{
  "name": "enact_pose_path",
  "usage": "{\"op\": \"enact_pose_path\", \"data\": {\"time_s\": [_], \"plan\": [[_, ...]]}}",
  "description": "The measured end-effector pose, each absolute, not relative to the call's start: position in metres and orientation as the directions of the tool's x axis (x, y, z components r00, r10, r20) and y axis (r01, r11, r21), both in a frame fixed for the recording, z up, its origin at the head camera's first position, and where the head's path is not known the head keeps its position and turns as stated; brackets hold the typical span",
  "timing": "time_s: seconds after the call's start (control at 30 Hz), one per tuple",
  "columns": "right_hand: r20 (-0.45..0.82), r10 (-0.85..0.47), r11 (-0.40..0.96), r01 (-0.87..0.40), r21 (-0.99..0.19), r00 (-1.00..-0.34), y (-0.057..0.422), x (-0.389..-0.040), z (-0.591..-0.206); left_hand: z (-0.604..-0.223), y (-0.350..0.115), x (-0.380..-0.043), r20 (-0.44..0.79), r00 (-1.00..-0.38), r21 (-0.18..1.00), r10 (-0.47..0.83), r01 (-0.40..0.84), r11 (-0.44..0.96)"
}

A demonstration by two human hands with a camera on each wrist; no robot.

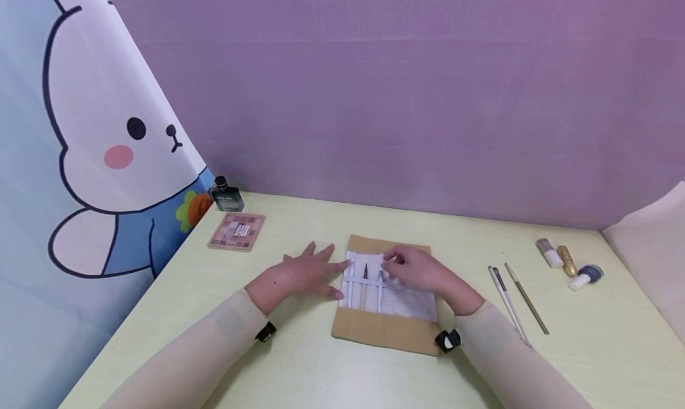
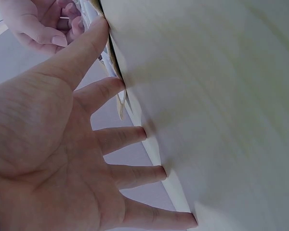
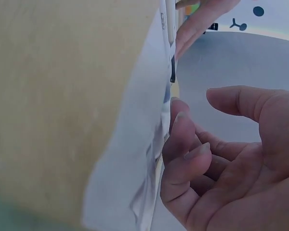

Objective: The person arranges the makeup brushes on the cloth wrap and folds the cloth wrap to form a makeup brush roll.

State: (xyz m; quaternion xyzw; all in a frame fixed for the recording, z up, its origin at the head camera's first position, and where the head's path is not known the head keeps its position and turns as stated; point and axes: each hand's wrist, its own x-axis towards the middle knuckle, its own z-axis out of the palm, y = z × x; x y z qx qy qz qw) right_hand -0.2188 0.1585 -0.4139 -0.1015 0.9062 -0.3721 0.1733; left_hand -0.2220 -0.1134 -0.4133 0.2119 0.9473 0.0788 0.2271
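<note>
Brush roll (image 1: 382, 333) lies unrolled and flat at the middle of the pale table (image 1: 299, 373), between the two hands. Its outer fabric is tan and shows as a narrow band along the far edge and a broader plain panel along the near edge; between them is a white lining (image 1: 411, 309), slightly wrinkled in the right wrist view. A narrow white strap (image 1: 371, 283) crosses this lining from side to side. Three slim tools stand parallel under the strap, in the left part of the roll: a white tool (image 1: 350, 295) nearest the left edge, a middle brush (image 1: 363, 299) with a dark pointed tip and a light tan handle, and a second white tool (image 1: 379, 302) to the right of it. The left hand (image 1: 310, 276) is spread wide, fingers straight and well separated, with the thumb and index finger at the left edge of the roll. The right hand (image 1: 414, 270) is over the lining at the upper end of the second white tool, its fingers loosely bent; the right wrist view shows a moderate gap between thumb and fingers. Contact between its fingertips and that tool cannot be confirmed.
</note>
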Motion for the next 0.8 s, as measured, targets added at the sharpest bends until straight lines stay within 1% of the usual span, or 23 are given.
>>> {"op": "enact_pose_path", "data": {"time_s": [0.23, 0.43, 0.8], "plan": [[-0.221, -0.32, 0.678, -0.06, -0.733, -0.921, 0.174, -0.218, -0.409, -0.413, -0.113, -0.221, -0.389, -0.809, 0.241, 0.441, 0.373, 0.896], [-0.196, -0.311, 0.681, -0.074, -0.729, -0.93, 0.192, -0.214, -0.397, -0.414, -0.113, -0.222, -0.395, -0.808, 0.24, 0.437, 0.368, 0.898], [-0.118, -0.275, 0.695, -0.112, -0.711, -0.954, 0.242, -0.202, -0.374, -0.418, -0.114, -0.223, -0.394, -0.805, 0.241, 0.443, 0.375, 0.895]]}}
